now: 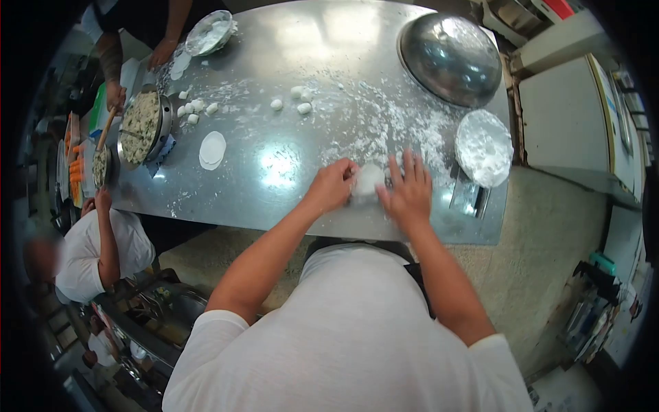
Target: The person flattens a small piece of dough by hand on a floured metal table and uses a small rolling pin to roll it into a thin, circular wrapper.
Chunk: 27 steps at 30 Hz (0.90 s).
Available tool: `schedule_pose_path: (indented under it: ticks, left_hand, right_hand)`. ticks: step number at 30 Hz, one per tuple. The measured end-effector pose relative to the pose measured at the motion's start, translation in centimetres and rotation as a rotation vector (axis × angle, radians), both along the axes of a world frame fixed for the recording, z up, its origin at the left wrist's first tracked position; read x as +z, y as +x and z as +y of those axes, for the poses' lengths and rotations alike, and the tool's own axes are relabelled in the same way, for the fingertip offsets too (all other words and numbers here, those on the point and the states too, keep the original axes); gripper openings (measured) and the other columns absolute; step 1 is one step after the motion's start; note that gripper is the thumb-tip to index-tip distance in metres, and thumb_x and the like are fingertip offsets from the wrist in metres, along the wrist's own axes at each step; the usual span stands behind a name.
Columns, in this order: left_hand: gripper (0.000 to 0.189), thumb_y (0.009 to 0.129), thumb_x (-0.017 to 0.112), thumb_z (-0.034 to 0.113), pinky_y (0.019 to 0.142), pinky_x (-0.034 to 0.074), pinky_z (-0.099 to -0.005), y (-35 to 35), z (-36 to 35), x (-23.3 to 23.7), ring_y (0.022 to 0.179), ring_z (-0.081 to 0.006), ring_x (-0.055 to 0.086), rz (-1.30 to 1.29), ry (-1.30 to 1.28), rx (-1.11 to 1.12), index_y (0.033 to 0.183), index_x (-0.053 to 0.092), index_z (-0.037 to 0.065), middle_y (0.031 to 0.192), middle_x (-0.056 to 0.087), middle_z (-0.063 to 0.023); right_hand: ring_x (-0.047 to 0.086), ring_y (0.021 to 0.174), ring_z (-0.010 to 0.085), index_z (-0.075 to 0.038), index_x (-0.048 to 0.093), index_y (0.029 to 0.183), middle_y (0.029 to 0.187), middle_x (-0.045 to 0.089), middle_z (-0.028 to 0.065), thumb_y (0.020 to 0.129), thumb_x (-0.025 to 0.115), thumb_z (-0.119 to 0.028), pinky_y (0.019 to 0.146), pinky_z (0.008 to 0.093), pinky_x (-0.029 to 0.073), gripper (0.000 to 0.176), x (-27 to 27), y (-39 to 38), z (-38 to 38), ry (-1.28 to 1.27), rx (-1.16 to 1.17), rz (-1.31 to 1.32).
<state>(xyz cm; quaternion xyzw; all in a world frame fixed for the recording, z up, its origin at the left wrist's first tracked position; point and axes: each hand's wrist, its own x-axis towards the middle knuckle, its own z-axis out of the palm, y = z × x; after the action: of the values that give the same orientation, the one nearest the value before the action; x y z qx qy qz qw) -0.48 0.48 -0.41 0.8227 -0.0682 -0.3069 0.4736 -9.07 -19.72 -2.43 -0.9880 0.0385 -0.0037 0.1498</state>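
On the steel table in front of me lies a thin round dough wrapper [368, 180], pale and dusted with flour. My left hand [331, 185] is closed at its left edge, with the fingertips pinching the rim. Fingers spread and pointing away from me, my right hand [410, 194] lies low over the table at the wrapper's right side. What is under that palm, if anything, is hidden. Beyond both hands, loose flour [384, 127] is scattered over the steel.
A flour bowl [484, 147] stands at the right edge, an upturned metal bowl [451, 60] behind it. Small dough pieces [301, 98] and stacked wrappers [213, 150] lie leftward. Co-workers' hands [115, 96] are near a pan of filling [142, 127]. Another flour-dusted bowl [209, 33] stands at far left.
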Motion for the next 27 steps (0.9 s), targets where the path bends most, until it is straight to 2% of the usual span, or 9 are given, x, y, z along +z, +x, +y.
schedule_pose_path:
  ticks: [2,5,8,12,15,20,23,25,27]
  left_hand:
    - [0.022,0.092,0.071,0.012,0.077,0.054,-0.0362,1.6,-1.1,1.7,0.082,-0.0229,0.069,-0.169,0.098,-0.067,0.112,0.068,0.004,0.091,0.071,-0.0134]
    - [0.022,0.092,0.071,0.012,0.077,0.054,-0.0365,3.4,-2.0,0.5,0.082,-0.0233,0.069,-0.385,0.071,-0.136,0.112,0.068,0.004,0.09,0.071,-0.0137]
    - [0.02,0.093,0.07,0.012,0.077,0.054,-0.0362,3.5,-1.9,-0.5,0.082,-0.0239,0.069,-0.605,0.165,-0.241,0.111,0.068,0.003,0.09,0.071,-0.0149]
    - [0.018,0.093,0.069,0.01,0.077,0.054,-0.0348,1.4,-0.3,0.8,0.083,-0.0189,0.068,-0.085,0.086,-0.044,0.109,0.067,0.003,0.093,0.073,-0.0096]
    - [0.019,0.092,0.07,0.01,0.079,0.054,-0.0345,1.4,0.1,1.2,0.086,-0.0161,0.068,0.079,0.047,-0.055,0.11,0.067,0.003,0.094,0.073,-0.0067]
    - [0.023,0.092,0.072,0.014,0.083,0.055,-0.0412,3.4,-2.1,1.2,0.094,-0.0351,0.072,-0.421,0.106,-0.205,0.111,0.07,0.001,0.1,0.074,-0.0188]
    - [0.02,0.092,0.071,0.015,0.081,0.055,-0.0423,2.8,-1.4,1.0,0.091,-0.0353,0.071,-0.507,0.14,-0.199,0.107,0.071,0.001,0.1,0.074,-0.0173]
    - [0.019,0.089,0.071,0.014,0.081,0.054,-0.0461,1.7,-0.4,0.3,0.093,-0.0397,0.069,-0.378,0.133,-0.123,0.106,0.071,0.004,0.098,0.072,-0.02]
    - [0.022,0.09,0.069,0.012,0.081,0.055,-0.0453,0.5,1.0,-1.5,0.093,-0.0383,0.07,0.042,-0.011,0.043,0.111,0.068,0.004,0.097,0.073,-0.0193]
  right_hand:
    - [0.025,0.154,0.0397,-0.015,0.041,0.158,0.166,0.029,0.0204,0.097,0.054,-0.056,0.123,0.0556,0.019,0.074,1.5,5.4,0.1,-0.046,-0.106,0.004]
    - [0.024,0.154,0.0404,-0.015,0.039,0.159,0.167,0.027,0.0209,0.1,0.048,-0.058,0.124,0.0564,0.019,0.073,-0.2,8.1,0.0,-0.106,-0.133,-0.152]
    - [0.027,0.153,0.0402,-0.013,0.045,0.155,0.165,0.032,0.0222,0.098,0.053,-0.056,0.122,0.0563,0.022,0.072,-0.6,2.5,0.0,-0.08,-0.06,-0.164]
    - [0.03,0.152,0.04,-0.013,0.05,0.151,0.162,0.036,0.0229,0.096,0.059,-0.055,0.12,0.0556,0.024,0.071,-1.7,-5.3,-0.2,0.0,0.036,-0.108]
    - [0.03,0.152,0.0404,-0.013,0.049,0.152,0.163,0.035,0.0222,0.095,0.058,-0.057,0.121,0.0561,0.024,0.073,-0.4,0.5,-0.4,-0.002,0.019,-0.081]
    - [0.028,0.152,0.0401,-0.014,0.046,0.154,0.163,0.034,0.0214,0.093,0.062,-0.055,0.123,0.0569,0.02,0.076,0.1,7.4,-0.2,-0.052,-0.116,-0.225]
    - [0.028,0.153,0.04,-0.014,0.047,0.154,0.163,0.035,0.0209,0.091,0.064,-0.054,0.122,0.0573,0.021,0.076,-0.5,1.1,0.0,-0.038,-0.03,-0.101]
    - [0.028,0.153,0.0401,-0.014,0.048,0.153,0.163,0.035,0.0203,0.091,0.065,-0.052,0.122,0.0575,0.021,0.075,-1.2,-4.7,-0.1,0.046,0.017,-0.058]
    - [0.028,0.152,0.0402,-0.014,0.047,0.153,0.163,0.035,0.0202,0.091,0.066,-0.052,0.122,0.0571,0.022,0.076,-1.4,-4.7,-0.2,0.052,0.028,-0.063]
